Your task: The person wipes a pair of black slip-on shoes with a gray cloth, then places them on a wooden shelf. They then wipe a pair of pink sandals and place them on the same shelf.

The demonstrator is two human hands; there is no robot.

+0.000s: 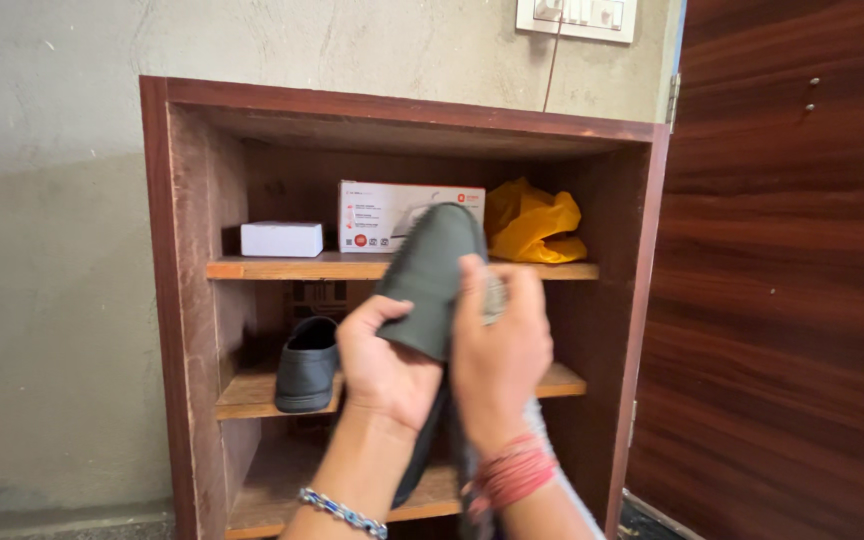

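Holding a dark grey-green slip-on shoe up in front of the wooden shoe rack, both hands work close together at centre frame. Left hand: palm turned toward the camera, thumb hooked over the near edge of the shoe, fingers wrapped behind it and out of sight; grip closed on the shoe. A beaded bracelet sits on that wrist. Right hand: back of hand toward the camera, fingers curled and pressed against the right side of the shoe, closed around a small pale object that could be a cloth or a brush; too little shows to tell which. Red threads wrap that wrist.

Shoe is tilted, toe pointing up and far, overlapping the top shelf edge; its heel end is covered by the hands.

Behind: matching dark shoe on the middle shelf, left side. Top shelf carries a small white box, a printed carton partly blocked by the held shoe, and a yellow plastic bag. Bottom shelf mostly hidden by the forearms. Wooden door at right, switch plate cut off at the top.
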